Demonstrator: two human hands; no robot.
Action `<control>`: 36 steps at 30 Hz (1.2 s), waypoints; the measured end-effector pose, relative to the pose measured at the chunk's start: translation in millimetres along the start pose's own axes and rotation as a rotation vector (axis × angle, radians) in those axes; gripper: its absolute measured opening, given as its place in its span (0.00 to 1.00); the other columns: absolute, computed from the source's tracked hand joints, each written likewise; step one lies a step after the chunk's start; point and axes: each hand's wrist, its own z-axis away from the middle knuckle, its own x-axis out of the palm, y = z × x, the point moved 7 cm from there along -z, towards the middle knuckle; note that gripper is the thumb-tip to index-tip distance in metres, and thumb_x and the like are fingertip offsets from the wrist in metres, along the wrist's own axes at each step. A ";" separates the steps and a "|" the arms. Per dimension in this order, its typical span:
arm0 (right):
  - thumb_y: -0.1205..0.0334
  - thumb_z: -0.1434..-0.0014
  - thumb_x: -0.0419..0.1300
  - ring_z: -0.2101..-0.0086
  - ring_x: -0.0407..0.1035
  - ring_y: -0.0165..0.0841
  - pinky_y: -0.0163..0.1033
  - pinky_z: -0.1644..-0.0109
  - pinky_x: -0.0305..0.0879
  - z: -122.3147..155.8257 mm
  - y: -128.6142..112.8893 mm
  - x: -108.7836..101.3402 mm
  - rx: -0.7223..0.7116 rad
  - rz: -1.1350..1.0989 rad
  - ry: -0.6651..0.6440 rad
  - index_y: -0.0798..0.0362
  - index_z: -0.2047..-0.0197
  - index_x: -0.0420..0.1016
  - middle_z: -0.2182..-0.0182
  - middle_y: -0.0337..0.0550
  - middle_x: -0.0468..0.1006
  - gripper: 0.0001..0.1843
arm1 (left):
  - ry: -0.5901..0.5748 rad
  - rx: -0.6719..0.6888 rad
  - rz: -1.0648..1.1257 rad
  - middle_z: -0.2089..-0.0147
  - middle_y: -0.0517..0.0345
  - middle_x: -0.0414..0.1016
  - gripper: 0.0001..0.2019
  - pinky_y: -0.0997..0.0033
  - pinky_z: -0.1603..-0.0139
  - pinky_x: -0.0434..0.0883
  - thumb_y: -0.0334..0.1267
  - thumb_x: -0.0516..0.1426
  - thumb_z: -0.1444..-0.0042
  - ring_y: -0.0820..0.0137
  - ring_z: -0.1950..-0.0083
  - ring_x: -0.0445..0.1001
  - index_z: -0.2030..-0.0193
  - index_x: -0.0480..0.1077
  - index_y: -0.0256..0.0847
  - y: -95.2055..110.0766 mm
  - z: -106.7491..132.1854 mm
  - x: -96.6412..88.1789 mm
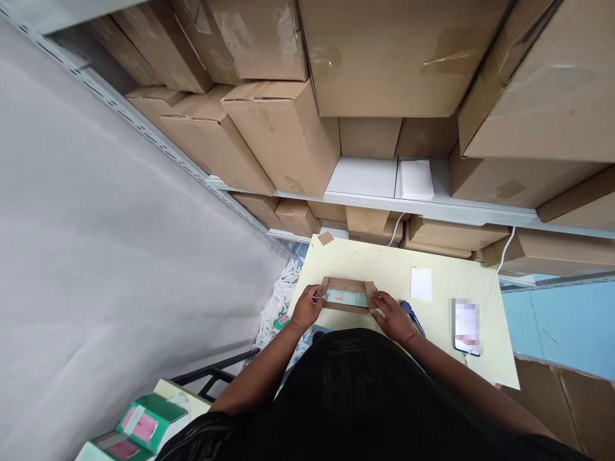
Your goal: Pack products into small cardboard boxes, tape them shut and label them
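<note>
A small flat cardboard box (346, 286) lies open on the pale yellow table (375, 262), with a light green packet (346, 298) bearing a pink mark inside it. My left hand (307, 306) grips the box's left end. My right hand (390, 314) holds its right end, fingers curled on the flap. Both forearms reach out from my black shirt.
A white card (421, 283), a phone (466, 328) on a white cable and a blue object (410, 314) lie on the table's right. Shelves of cardboard cartons (283, 128) rise behind. White paper scraps (278, 307) heap at left. Green packets (139, 426) sit at lower left.
</note>
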 end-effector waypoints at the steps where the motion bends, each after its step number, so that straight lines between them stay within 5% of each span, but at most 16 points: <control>1: 0.57 0.29 0.53 0.37 0.65 0.43 0.56 0.35 0.66 0.2 0.7 1.4 -0.032 0.014 -0.015 0.47 0.36 0.70 0.37 0.52 0.70 0.21 | 0.017 -0.010 0.005 0.53 0.54 0.72 0.10 0.64 0.54 0.77 0.40 0.58 0.38 0.67 0.55 0.75 0.51 0.71 0.42 0.2 1.0 0.1; 11: 0.56 0.34 0.58 0.38 0.66 0.47 0.59 0.36 0.66 6.9 9.4 8.9 -0.042 0.020 -0.061 0.50 0.32 0.66 0.38 0.56 0.70 0.28 | 0.150 -0.138 0.013 0.60 0.57 0.72 0.04 0.64 0.54 0.73 0.37 0.52 0.37 0.66 0.57 0.73 0.58 0.66 0.43 -2.3 11.5 -5.8; 15: 0.57 0.34 0.59 0.40 0.68 0.48 0.58 0.38 0.67 3.2 0.5 13.6 -0.040 0.077 -0.060 0.47 0.36 0.70 0.40 0.55 0.72 0.24 | 0.195 -0.104 0.004 0.53 0.53 0.74 0.12 0.58 0.45 0.72 0.34 0.50 0.37 0.64 0.52 0.74 0.49 0.67 0.42 -7.3 8.2 -13.9; 19: 0.54 0.30 0.55 0.49 0.74 0.46 0.54 0.44 0.71 -4.3 -6.5 16.3 0.056 0.218 -0.042 0.47 0.43 0.77 0.44 0.53 0.76 0.17 | 0.000 0.053 0.036 0.49 0.51 0.74 0.14 0.57 0.39 0.71 0.30 0.50 0.39 0.63 0.45 0.74 0.51 0.72 0.43 -4.9 -3.3 -12.1; 22: 0.52 0.29 0.53 0.55 0.76 0.44 0.54 0.46 0.71 -6.5 -14.0 16.7 0.110 0.264 -0.028 0.48 0.49 0.80 0.47 0.53 0.77 0.17 | -0.155 0.163 0.013 0.43 0.48 0.71 0.19 0.55 0.35 0.69 0.34 0.59 0.44 0.60 0.39 0.71 0.44 0.71 0.43 -1.1 -6.2 -10.8; 29: 0.52 0.29 0.50 0.55 0.74 0.43 0.50 0.50 0.72 -8.0 -25.1 14.8 0.362 0.206 0.171 0.50 0.52 0.77 0.52 0.50 0.75 0.17 | -0.261 0.281 -0.098 0.44 0.50 0.69 0.25 0.56 0.41 0.74 0.33 0.59 0.42 0.61 0.45 0.74 0.37 0.66 0.45 -0.7 -18.9 -0.6; 32: 0.52 0.31 0.52 0.58 0.73 0.43 0.49 0.55 0.72 -7.9 -23.9 18.3 0.495 0.213 0.271 0.51 0.49 0.73 0.56 0.50 0.73 0.16 | -0.305 0.398 -0.105 0.41 0.47 0.69 0.29 0.53 0.37 0.72 0.38 0.63 0.44 0.57 0.41 0.72 0.36 0.65 0.45 -0.1 -24.1 6.3; 36: 0.53 0.32 0.54 0.57 0.71 0.43 0.48 0.54 0.72 -7.0 -28.0 22.5 0.503 0.241 0.315 0.50 0.43 0.71 0.54 0.51 0.72 0.18 | -0.363 0.516 -0.071 0.42 0.47 0.71 0.16 0.52 0.34 0.69 0.40 0.59 0.38 0.56 0.39 0.70 0.44 0.73 0.44 -4.1 -29.1 11.7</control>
